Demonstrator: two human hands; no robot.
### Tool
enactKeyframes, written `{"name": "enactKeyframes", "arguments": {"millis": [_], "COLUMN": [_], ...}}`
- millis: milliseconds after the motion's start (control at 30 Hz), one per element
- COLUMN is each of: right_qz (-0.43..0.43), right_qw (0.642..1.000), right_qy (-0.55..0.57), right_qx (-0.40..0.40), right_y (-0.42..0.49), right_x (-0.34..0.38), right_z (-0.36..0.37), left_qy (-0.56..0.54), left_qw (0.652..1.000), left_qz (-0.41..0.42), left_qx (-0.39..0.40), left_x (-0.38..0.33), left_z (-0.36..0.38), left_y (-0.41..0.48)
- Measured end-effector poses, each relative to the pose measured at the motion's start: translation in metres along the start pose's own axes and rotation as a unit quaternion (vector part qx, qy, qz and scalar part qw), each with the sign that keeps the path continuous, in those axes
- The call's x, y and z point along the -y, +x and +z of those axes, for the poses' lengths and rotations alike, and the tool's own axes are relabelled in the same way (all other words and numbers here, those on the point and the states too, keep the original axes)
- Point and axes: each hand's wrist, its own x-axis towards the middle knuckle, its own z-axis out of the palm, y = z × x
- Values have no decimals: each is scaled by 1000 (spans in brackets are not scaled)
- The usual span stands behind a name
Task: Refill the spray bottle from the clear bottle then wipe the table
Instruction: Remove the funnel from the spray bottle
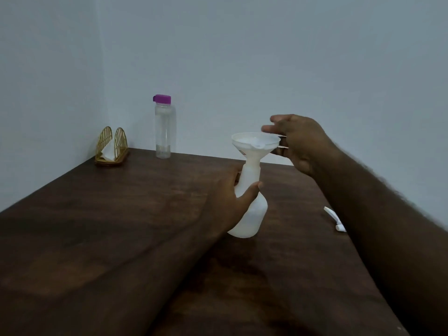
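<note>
A white spray bottle body [251, 214] stands on the dark wooden table [121, 226] without its spray head. My left hand [230, 197] grips its neck. A white funnel [254, 144] sits in the bottle's mouth, and my right hand [298, 144] holds the funnel's handle at its right rim. The clear bottle [164, 129] with a purple cap stands upright at the back of the table near the wall, with a little liquid at its bottom. The white spray head [335, 219] lies on the table to the right, partly hidden by my right forearm.
A gold wire napkin holder [111, 146] with a white napkin stands in the back left corner. Walls close off the table at the back and left. The table's right edge runs under my right arm.
</note>
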Motion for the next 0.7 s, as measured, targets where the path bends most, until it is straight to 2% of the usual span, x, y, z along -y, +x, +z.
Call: {"name": "enactKeyframes", "arguments": {"millis": [100,200,333,433,600,700], "right_qz": [-84,-148,-105,-63,-73,-35], "right_qw": [990,973,984,990,980,969], "right_qy": [-97,-174,-135,-115,-187,-237], "right_qx": [-54,-20,42,41,-5,53], "right_y": [-18,-34,-18,-3,-21,-40], "right_x": [-3,-13,-4,-1,6,3], "right_z": [-2,-2,2,-2,-22,-22], "left_qy": [-2,-5,1,12,1,-6], "left_qw": [1000,1000,999,999,999,999], "left_qz": [-3,20,28,31,45,42], "left_qx": [3,-14,-15,-10,-23,-24], "left_x": [2,4,5,5,9,9], "left_z": [1,2,1,-1,-3,-3], "left_y": [0,1,-1,-1,-2,-3]}}
